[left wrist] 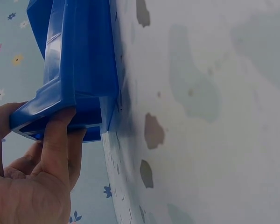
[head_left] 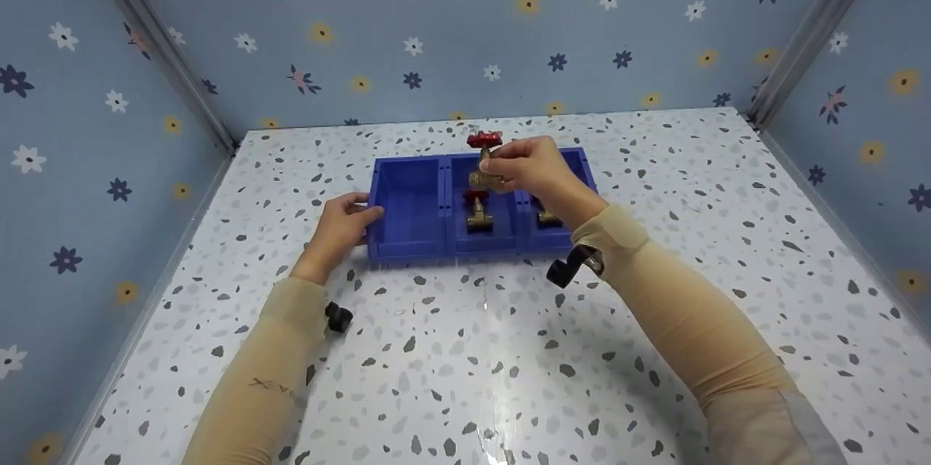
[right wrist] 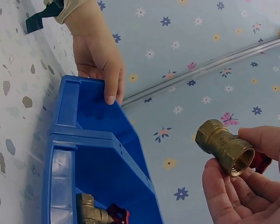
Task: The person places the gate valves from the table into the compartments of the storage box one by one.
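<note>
My right hand [head_left: 537, 168] pinches a brass gate valve [head_left: 481, 180] with a red handwheel, holding it above the middle compartment of a blue three-compartment bin [head_left: 407, 252]. In the right wrist view, the held valve's [right wrist: 219, 142] threaded opening faces the camera, and its handwheel is partly hidden by the fingers. My left hand [head_left: 340, 226] grips the bin's left end wall, thumb over the rim, as the left wrist view of the blue bin [left wrist: 91, 60] also shows. Another brass valve [head_left: 478, 222] lies in the middle compartment. A further valve [head_left: 548, 218] sits in the right compartment, partly hidden by my right arm.
The bin stands on a white speckled table [head_left: 407, 378] near its back edge. Blue flowered panels [head_left: 436, 28] rise behind and at both sides, joined by metal corner posts [head_left: 822, 28]. The left compartment [head_left: 409, 207] shows its bare blue floor.
</note>
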The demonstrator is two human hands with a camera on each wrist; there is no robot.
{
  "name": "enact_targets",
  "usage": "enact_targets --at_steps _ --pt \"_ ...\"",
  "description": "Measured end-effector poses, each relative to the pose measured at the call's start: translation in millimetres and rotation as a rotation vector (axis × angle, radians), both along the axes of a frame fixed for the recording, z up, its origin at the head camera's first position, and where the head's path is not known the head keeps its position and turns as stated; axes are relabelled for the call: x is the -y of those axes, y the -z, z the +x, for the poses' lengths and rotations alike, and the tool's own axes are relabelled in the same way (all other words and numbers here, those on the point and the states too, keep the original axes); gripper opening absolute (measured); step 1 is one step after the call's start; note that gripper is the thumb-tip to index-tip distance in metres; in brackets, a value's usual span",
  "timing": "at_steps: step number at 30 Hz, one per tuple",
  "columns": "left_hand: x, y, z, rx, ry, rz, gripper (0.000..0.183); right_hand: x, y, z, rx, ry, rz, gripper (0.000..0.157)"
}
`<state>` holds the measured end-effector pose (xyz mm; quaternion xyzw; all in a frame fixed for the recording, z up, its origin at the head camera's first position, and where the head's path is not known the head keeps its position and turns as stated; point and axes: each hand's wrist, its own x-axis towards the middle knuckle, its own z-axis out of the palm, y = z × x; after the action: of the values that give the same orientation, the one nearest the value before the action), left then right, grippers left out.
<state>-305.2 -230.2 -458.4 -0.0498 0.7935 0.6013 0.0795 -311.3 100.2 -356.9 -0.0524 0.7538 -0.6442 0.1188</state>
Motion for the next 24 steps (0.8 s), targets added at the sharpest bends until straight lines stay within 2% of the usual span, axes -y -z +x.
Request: enact_targets --at_steps 13,24 --pt "0.4 -0.3 1.7 0.015 -0.014 0.012 0.056 22.0 6.5 -2.1 0.000 -0.037 -0.013 0.023" --pt "-2.7 -0.6 2.2 0.013 -0.026 0.014 0.052 33.6 15.3 -2.2 0.015 -0.029 0.007 0.022"
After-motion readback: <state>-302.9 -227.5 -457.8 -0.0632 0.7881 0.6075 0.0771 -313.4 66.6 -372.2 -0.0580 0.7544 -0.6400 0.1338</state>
